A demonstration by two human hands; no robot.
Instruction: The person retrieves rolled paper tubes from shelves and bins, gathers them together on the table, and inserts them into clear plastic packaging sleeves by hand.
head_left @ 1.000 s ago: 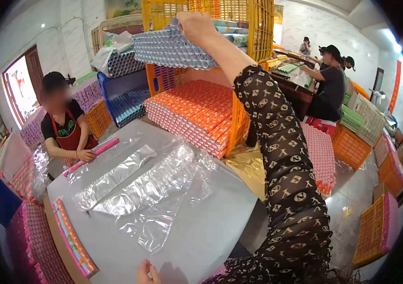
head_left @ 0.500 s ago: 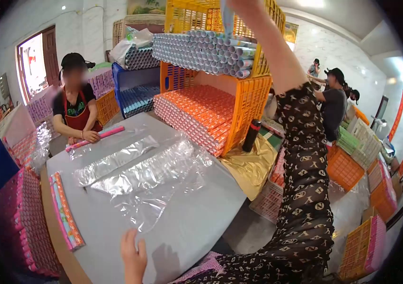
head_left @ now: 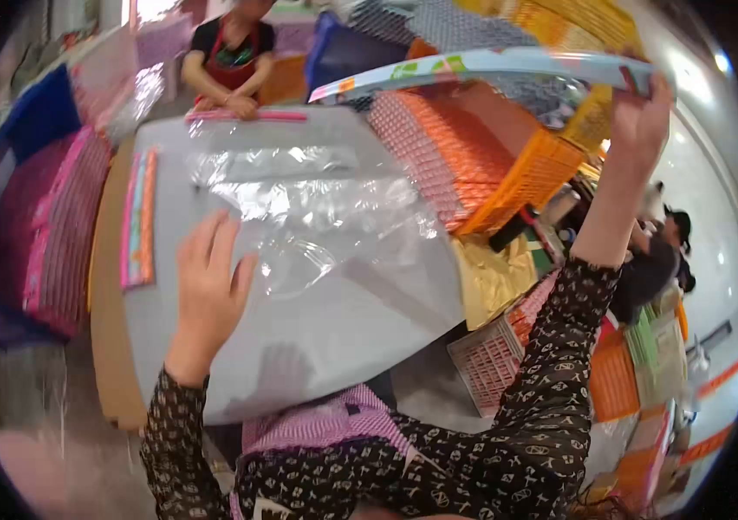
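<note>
A smooth grey tabletop (head_left: 343, 338) carries overlapping clear plastic sleeves (head_left: 299, 204) and, near its left edge, a row of pink, blue and orange tubes (head_left: 141, 221). At the far edge, a co-worker in a red apron (head_left: 243, 74) has both hands near a bright pink tube (head_left: 278, 115). A pale wall (head_left: 715, 156) rises at right. An orange plastic crate (head_left: 551, 165) holds stacked orange-patterned tubes (head_left: 464, 156); pink-ended tubes (head_left: 61, 230) fill a dark blue container at left. The right hand (head_left: 642, 126), raised, is clamped on one end of a long, light-blue patterned tube (head_left: 490, 65), which spans in front of the crates. The left hand (head_left: 213, 273) is above the tabletop, thumb apart from its fingers.
</note>
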